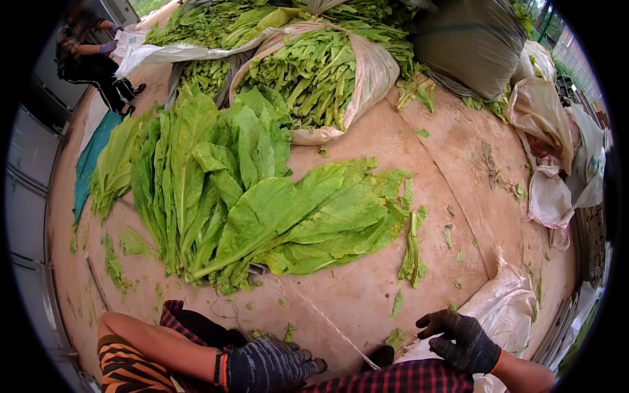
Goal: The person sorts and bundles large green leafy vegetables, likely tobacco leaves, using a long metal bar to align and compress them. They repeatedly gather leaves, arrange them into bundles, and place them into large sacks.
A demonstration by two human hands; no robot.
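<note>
My left hand (272,364), in a dark striped knit glove, lies palm down low in the view above the plaid cloth on my lap; its fingers point right and what is under the palm is hidden. My right hand (464,339), in a dark glove with an orange cuff, is raised with fingers apart and holds nothing, beside a white woven sack (508,299). In front of me large green leaves (295,211) lie in an overlapping pile on the floor, stems toward me. A white string (327,317) runs from the pile toward my lap.
Sacks packed with leaves (314,69) stand behind the pile, beside a big grey-brown bundle (467,44). Another person (91,49) at the upper left holds a white sheet. Crumpled sacks (550,152) lie at right. Leaf scraps dot the concrete floor (427,162).
</note>
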